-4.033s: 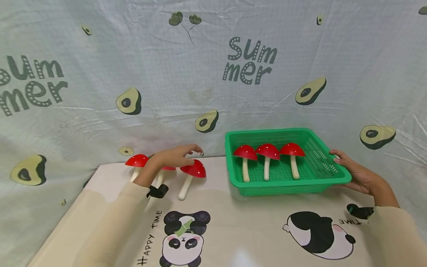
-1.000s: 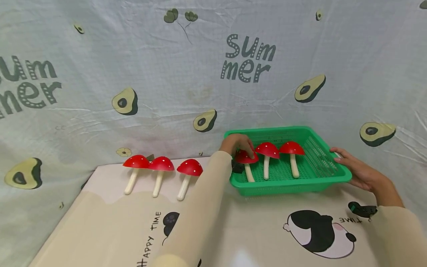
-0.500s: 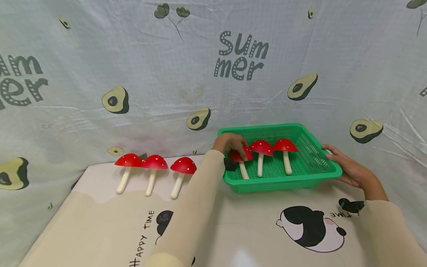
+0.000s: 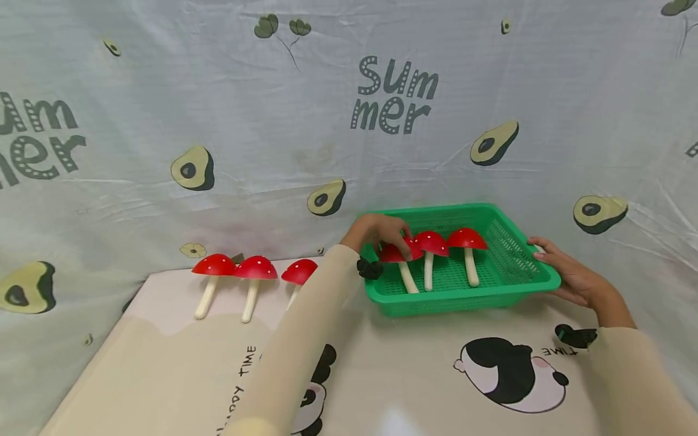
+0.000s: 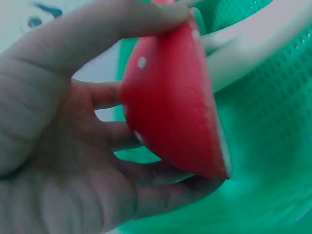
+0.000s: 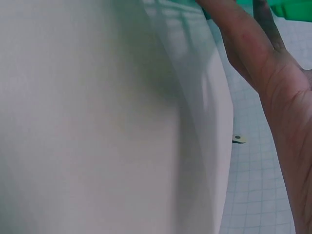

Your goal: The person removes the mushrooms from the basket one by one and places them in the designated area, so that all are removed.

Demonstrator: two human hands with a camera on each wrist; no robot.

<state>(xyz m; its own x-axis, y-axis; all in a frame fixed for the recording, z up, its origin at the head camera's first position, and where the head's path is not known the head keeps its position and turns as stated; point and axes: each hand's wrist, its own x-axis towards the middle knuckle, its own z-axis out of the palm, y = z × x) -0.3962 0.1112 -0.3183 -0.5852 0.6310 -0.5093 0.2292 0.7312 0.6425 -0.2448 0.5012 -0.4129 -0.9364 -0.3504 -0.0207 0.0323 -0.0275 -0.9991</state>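
Observation:
My left hand [image 4: 384, 231] reaches into the green plastic basket [image 4: 463, 295] and grips the red, white-spotted cap of a toy mushroom [image 4: 408, 278]. The left wrist view shows my thumb [image 5: 146, 17] on one side of that mushroom cap [image 5: 170, 102] and fingers curled round the other. Its pale stem slants down toward the basket's near wall. Right beside it lie a middle mushroom [image 4: 429, 269] and a right-hand mushroom [image 4: 471, 266]. My right hand [image 4: 575, 281] holds the basket's right rim; in the right wrist view this hand [image 6: 273, 73] reaches up to green plastic.
Three more mushrooms lie in a row on the table at left: one far left [image 4: 207, 297], one in the middle [image 4: 251, 297], and one [image 4: 300, 270] partly behind my left sleeve [image 4: 300, 339]. A pale printed cloth [image 4: 262, 133] hangs behind the basket.
My left hand has moved from over the mushrooms on the table into the basket. The gripped mushroom has shifted right, closer to the middle one. My right hand stays at the rim.

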